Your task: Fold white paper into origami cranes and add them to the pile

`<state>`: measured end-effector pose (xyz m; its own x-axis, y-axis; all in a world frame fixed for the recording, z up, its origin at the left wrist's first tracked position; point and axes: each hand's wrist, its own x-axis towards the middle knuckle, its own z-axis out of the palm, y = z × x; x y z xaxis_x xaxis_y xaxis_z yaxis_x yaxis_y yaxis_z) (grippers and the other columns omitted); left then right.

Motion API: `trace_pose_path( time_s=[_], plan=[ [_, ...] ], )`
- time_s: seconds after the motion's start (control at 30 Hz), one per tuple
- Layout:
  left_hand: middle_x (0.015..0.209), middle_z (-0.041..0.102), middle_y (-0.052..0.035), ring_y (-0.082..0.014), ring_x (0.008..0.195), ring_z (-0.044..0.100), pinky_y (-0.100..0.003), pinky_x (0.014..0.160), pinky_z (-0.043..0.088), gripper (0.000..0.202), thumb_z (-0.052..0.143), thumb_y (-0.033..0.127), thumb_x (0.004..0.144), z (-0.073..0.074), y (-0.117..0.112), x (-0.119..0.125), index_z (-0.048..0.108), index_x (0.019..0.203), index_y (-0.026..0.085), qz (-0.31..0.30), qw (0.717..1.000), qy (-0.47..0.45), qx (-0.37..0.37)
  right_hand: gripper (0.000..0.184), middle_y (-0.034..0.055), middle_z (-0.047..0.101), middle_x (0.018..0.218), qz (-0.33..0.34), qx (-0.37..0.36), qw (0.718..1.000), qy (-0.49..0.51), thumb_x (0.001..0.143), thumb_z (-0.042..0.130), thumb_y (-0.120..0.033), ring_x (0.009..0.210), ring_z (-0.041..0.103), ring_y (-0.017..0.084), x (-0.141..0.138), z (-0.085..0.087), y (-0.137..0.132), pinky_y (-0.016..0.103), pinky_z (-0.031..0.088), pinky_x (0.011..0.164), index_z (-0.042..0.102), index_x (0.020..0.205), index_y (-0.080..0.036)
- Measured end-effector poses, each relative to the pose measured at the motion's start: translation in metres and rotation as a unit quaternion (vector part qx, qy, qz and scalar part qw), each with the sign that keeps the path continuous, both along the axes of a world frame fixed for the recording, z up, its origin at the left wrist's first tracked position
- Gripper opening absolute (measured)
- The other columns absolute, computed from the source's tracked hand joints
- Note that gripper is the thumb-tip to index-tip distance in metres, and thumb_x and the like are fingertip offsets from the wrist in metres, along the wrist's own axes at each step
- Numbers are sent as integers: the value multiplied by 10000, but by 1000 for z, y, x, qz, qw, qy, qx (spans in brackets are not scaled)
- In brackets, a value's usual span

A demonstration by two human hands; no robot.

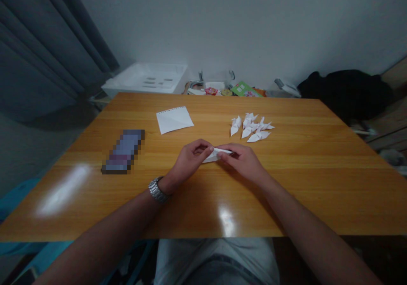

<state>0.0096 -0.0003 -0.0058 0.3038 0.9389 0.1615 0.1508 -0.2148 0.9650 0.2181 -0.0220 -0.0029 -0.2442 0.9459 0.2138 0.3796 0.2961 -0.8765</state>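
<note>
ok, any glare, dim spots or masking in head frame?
Head view: two glare patches on the table, one left, one by the near edge; head view: flat object pixelated beyond reading; head view: curtain dim; head view: folded paper bright, fine creases hard to make out.

Dim light, glare on tabletop (197, 204)

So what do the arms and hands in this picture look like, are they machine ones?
No, they are human. The left hand is ungloved, with a silver-coloured metal link-band watch around its wrist. The right hand is ungloved too, with nothing worn at its wrist. No sleeves show on either arm.
</note>
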Motion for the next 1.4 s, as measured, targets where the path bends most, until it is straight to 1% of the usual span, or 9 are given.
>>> trace_pose_path(
  time_s=[0.23,0.43,0.5,0.6,0.73,0.87,1.03,1.13,1.4],
  plan=[
    [796,705,-25,-150,727,649,-238,649,506,302,689,459,889,0,-2,2,668,864,159,15,1000,-6,-10,305,66,770,880,-20,-43,998,41,887,701,-424,715,676,177,-3,1,1,299,521,679,796,1035,-174],
    [788,701,-27,-151,703,643,-244,629,512,302,689,465,876,2,0,1,663,867,164,45,999,-1,-13,395,63,774,833,-20,-107,984,138,827,760,-494,709,706,184,-4,-1,2,312,558,685,763,1045,-165],
    [792,699,-25,-148,704,647,-240,623,511,302,699,463,867,1,0,0,650,878,165,34,999,-7,-24,397,54,762,781,-28,-107,983,144,817,772,-497,685,701,179,-3,-1,3,307,558,670,756,1028,-161],
    [866,718,-34,-161,764,683,-245,647,526,324,727,471,850,-3,1,0,635,936,172,-7,999,-22,-50,376,48,748,751,-26,-101,985,141,820,770,-497,662,685,167,-1,-1,3,294,546,639,754,988,-161],
    [905,732,-40,-172,796,703,-256,671,540,340,755,464,832,-7,1,0,626,960,176,-41,996,-31,-68,407,35,733,736,-32,-114,979,166,791,795,-503,633,668,158,-2,-1,4,301,555,629,746,1015,-167],
    [908,734,-44,-177,800,710,-271,689,557,347,769,454,817,-6,1,0,617,956,174,-41,996,-31,-66,418,35,726,737,-30,-135,970,201,767,813,-510,644,665,155,-3,-1,4,320,574,659,743,988,-163],
    [966,746,-68,-195,875,726,-302,765,581,356,778,446,805,-1,-1,1,604,953,173,-57,995,-37,-80,378,24,715,714,-18,-118,974,194,795,792,-503,628,640,136,-3,-2,5,296,559,638,750,950,-162],
    [973,753,-71,-199,885,729,-308,785,585,355,787,438,795,0,-2,1,612,953,173,-60,994,-32,-81,389,26,720,724,-16,-129,970,206,779,807,-503,630,646,136,-3,-2,5,294,565,632,757,961,-163],
    [930,750,-67,-174,824,713,-277,723,566,324,784,409,800,-1,-2,2,611,927,166,-46,994,-46,-84,453,31,732,746,-38,-188,941,278,743,843,-501,665,654,137,-6,0,4,316,597,677,793,1063,-184]
  ],
)
